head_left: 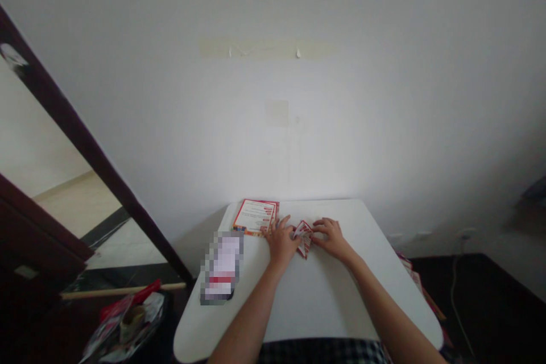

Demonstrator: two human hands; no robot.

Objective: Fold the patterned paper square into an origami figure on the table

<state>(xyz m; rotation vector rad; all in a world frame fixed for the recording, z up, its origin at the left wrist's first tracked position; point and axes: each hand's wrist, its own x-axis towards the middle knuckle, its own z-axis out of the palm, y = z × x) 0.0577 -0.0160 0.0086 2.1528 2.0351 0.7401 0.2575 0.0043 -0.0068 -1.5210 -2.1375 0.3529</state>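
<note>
A small piece of folded red-and-white printed paper [304, 239] stands near the far middle of the white table, its creased flaps angled up. My left hand [282, 243] is at its left side, thumb against the paper and the other fingers spread toward the leaflets. From the right, my right hand [331, 238] pinches the paper's edge between thumb and fingers. The finest folds between the fingertips are too small to make out. Just left of my left hand lies a stack of red-bordered printed leaflets [255, 214], partly covered by its fingertips.
A pixelated phone-like object [222, 268] lies on the left of the white table [315, 307], which stands against a wall [384, 96]. On the floor at left is a bin with a bag [132, 324], a wooden stick [123, 291] across it. A cable [454, 296] hangs at right.
</note>
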